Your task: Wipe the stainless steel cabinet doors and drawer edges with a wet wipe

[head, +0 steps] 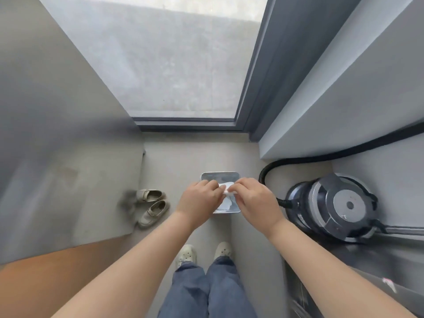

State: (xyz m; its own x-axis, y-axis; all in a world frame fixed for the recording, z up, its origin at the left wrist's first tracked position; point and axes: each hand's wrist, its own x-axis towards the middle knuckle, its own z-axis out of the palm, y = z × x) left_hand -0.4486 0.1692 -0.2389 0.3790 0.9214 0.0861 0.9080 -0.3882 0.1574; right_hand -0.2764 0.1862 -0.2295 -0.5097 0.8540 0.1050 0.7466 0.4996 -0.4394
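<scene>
Both my hands are held out in front of me over the floor. My left hand [199,201] and my right hand [253,201] pinch a small white wet wipe [226,188] between their fingertips. The wipe hangs above a rectangular metal bin [218,176] that stands on the floor, with pale blue-white material showing inside it. A stainless steel surface [371,255] runs along the right side, and a steel cabinet front [296,292] drops below it at the lower right.
A dark vacuum cleaner [332,205] with a black hose [321,156] sits on the right. A pair of beige shoes [151,207] lies on the floor at the left beside a grey panel. A large window [160,60] is ahead. My feet [204,253] are below.
</scene>
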